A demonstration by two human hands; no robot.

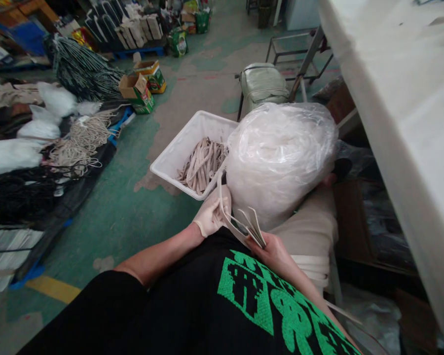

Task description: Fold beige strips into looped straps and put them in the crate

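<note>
My left hand [212, 214], in a thin whitish glove, has its fingers closed on a pale flat strap [221, 193]. From there the strap runs down toward my right hand [269, 250], which grips several folded layers of strap [257, 230] in front of my black shirt. The layers stand up in narrow loops above the fingers. Just beyond my left hand sits a white plastic bin [168, 178], tilted in view, with a tangled heap of beige straps [202, 162] inside. A length of strap passes over the bin's near right corner.
A large roll wrapped in clear plastic [277, 153] stands right of the bin, near beige fabric [307, 231]. A white-topped table [399, 108] runs along the right. Bundled cords [83, 140] and bags lie on pallets at left; open cartons [136, 91] stand on the green floor.
</note>
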